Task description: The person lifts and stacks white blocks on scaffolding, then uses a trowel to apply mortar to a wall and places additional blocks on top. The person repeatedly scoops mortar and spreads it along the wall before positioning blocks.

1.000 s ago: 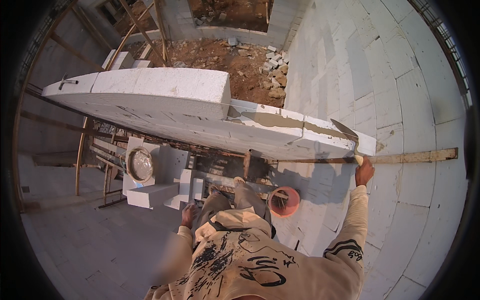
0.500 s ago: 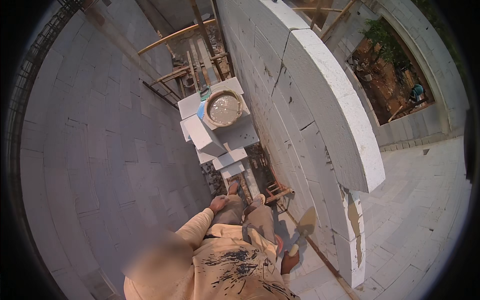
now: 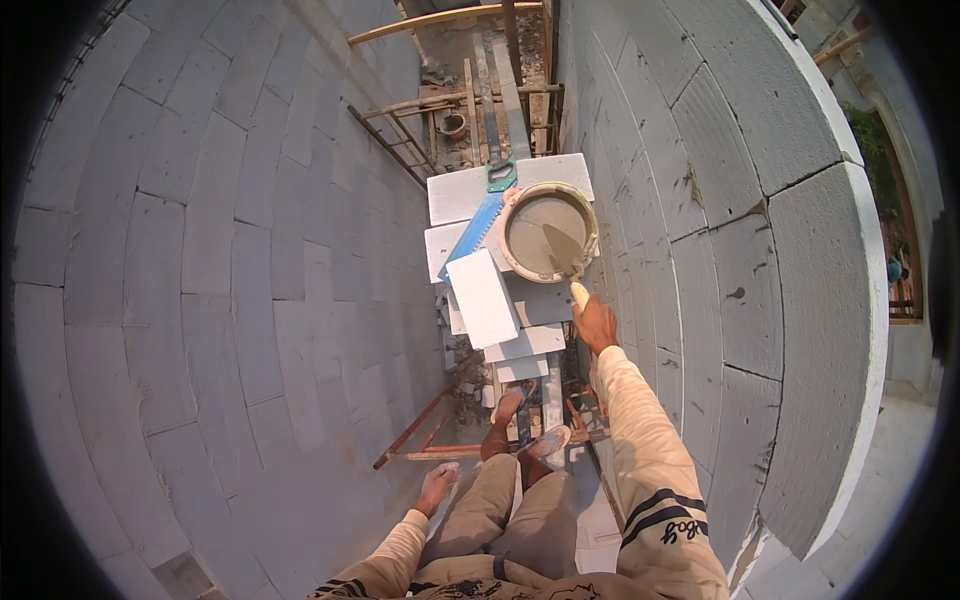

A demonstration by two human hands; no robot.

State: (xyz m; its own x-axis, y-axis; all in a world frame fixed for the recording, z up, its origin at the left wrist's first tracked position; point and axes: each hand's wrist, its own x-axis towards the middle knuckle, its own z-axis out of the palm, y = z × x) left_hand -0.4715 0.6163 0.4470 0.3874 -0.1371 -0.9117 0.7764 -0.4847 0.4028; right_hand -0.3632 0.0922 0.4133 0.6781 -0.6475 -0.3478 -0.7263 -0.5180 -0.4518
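Observation:
My right hand is wrapped round the pale handle of a pointed trowel. The trowel's blade reaches over the rim into a round bucket and lies at the surface of the wet grey mortar. Beside my left knee, my left hand hangs empty, its fingers loosely apart. The bucket stands on stacked white blocks. Left of it lies a handsaw with a blue blade and green handle. A smaller white block sits in front of the saw.
A tall block wall rises close on my right, and another wall on my left. Reddish metal scaffold bars are near my feet. Beyond the blocks are planks, a small bucket and a wooden bar.
My right hand has carried the trowel from low beside the wall, forward into the bucket. My left hand has come off my thigh. The view has turned toward the bucket.

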